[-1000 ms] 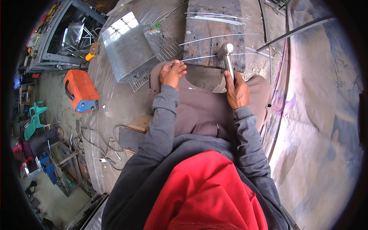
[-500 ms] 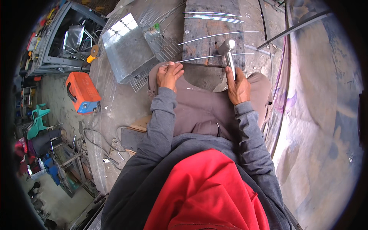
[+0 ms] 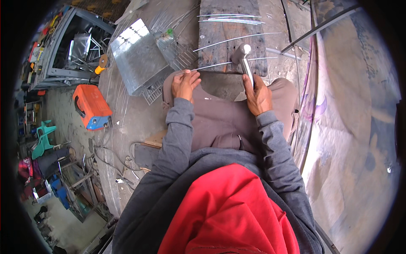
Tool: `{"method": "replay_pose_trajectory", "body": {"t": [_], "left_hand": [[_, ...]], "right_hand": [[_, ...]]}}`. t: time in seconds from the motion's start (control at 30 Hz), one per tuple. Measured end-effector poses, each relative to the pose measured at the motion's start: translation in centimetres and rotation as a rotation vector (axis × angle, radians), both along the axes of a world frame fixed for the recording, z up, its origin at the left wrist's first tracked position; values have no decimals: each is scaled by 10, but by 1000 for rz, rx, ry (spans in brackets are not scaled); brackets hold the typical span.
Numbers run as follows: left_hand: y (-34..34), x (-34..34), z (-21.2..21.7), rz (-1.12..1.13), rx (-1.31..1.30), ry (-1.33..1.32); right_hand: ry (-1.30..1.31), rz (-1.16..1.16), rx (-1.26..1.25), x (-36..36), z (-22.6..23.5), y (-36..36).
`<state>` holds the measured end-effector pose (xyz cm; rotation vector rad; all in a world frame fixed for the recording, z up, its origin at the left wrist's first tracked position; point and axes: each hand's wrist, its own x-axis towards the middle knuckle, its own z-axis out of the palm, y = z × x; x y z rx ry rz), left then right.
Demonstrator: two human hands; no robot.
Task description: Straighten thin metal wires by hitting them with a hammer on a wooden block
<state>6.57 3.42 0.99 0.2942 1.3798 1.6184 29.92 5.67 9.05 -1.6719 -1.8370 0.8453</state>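
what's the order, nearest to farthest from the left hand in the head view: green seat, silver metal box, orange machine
Nearest to the left hand first:
1. Silver metal box: ahead and to its left.
2. Orange machine: farther left, lower in the picture than the box.
3. Green seat: farthest left, lower again.

Left grip (image 3: 184, 88) loosely bent — right grip (image 3: 258, 98) curled more tightly.

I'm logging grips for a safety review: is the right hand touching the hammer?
Touching. The head view shows the right hand closed around the near end of the handle of the silvery hammer, with no gap between them.
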Motion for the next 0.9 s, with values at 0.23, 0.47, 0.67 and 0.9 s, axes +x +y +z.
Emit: {"method": "replay_pose_trajectory", "body": {"t": [0.23,0.47,0.67,0.9], "left_hand": [[-1,-3,2,32,-15,-22],[-3,1,12,94,-2,-31],[-2,3,9,85,-17,3],[3,0,-2,105,-15,-1]], "right_hand": [[15,-32,-29,2,-8,-19],[91,-98,-56,20,-27,-36],[142,-129,-86,20,-30,-35],[197,-122,-183,23,-26,-31]]}}
